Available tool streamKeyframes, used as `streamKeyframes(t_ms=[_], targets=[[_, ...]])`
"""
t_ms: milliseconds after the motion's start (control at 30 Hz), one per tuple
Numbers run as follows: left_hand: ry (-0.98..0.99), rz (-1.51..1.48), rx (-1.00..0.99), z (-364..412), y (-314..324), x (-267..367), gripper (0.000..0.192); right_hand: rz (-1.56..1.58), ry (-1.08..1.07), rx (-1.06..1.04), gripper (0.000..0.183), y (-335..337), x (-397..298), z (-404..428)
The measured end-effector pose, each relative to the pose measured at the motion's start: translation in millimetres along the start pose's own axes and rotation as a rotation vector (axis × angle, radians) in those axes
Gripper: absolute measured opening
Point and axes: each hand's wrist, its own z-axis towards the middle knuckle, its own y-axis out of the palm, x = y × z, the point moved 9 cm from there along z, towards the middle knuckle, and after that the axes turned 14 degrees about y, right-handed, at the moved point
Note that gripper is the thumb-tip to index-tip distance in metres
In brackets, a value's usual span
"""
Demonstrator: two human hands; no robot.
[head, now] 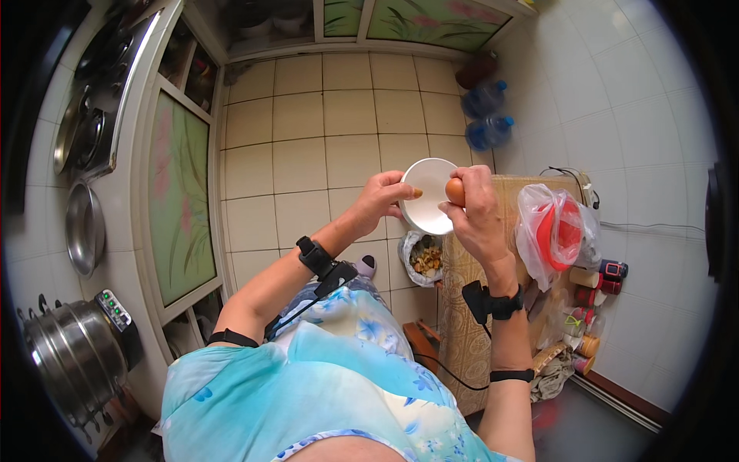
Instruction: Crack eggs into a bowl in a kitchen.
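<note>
A white bowl is held up before me, above the tiled floor and beside the edge of a table. My left hand grips it at its left rim, with the thumb inside. In my right hand is a brown egg, held in the fingers at the bowl's right rim. The egg's shell looks whole on the side that shows. The inside of the bowl looks white, and its lower right part is hidden behind my right hand.
A cloth-covered table at the right bears a red container in a plastic bag and several jars. Below the bowl stands a lined bin with food scraps. Blue-capped bottles stand by the wall. A steamer pot is at the left.
</note>
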Motion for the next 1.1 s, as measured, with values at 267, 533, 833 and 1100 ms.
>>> streamKeyframes(t_ms=[267,533,833,1100], targets=[[-0.017,0.084,-0.053,-0.6,-0.8,3.1,0.041,-0.162,-0.005,0.019,0.036,7.4,-5.4,-4.7],[-0.018,0.066,-0.054,-4.8,-0.5,4.1,0.035,-0.194,-0.004,0.041,0.036,11.4,-1.6,-6.3],[-0.013,0.083,-0.047,-7.7,-6.0,6.1,0.035,-0.217,0.118,-0.011,0.044,15.1,4.1,-2.0],[-0.029,0.041,-0.027,-9.5,-6.1,6.1,0.034,-0.241,0.162,0.021,0.047,12.9,15.0,-5.0]])
